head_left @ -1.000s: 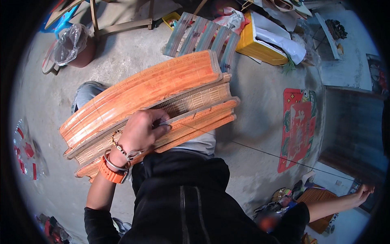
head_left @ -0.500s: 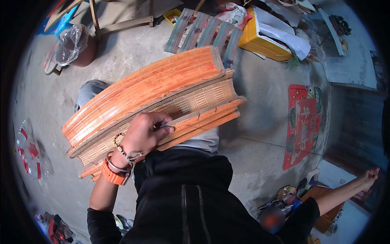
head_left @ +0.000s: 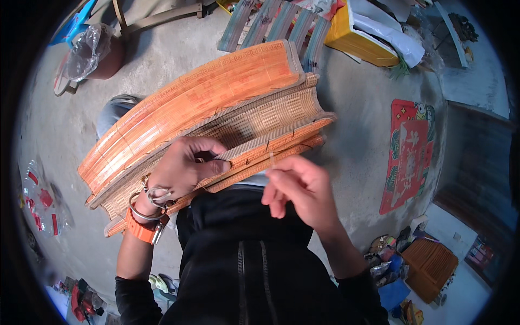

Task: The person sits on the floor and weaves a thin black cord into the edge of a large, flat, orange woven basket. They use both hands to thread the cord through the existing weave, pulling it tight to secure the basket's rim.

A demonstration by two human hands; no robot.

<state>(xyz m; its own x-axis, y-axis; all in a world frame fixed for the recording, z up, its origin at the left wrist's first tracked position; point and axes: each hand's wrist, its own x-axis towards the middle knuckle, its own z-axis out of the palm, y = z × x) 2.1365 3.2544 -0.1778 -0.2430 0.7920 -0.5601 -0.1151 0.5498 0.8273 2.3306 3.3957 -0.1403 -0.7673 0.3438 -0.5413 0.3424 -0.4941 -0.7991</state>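
A folded, orange-faced bamboo mat [head_left: 206, 92] with a pale woven underside lies across my lap, dark stitches along its edges. My left hand [head_left: 179, 168] grips the near fold's edge between fingers and thumb, with bangles and an orange watch at its wrist. My right hand [head_left: 299, 192] is just right of it, below that edge, thumb and forefinger pinched on something thin and pale, too small to name.
Around me are a lined bin [head_left: 105, 59], wooden frame [head_left: 162, 16], striped slatted seat [head_left: 253, 32], yellow box [head_left: 357, 43], red floor mat [head_left: 401, 157], wrapped bottles [head_left: 43, 197] and clutter around a wooden board [head_left: 428, 271].
My right hand has swung in from far out at lower right to the mat's near edge. The dark thread it drew taut is no longer visible stretched out. My left hand still grips the fold.
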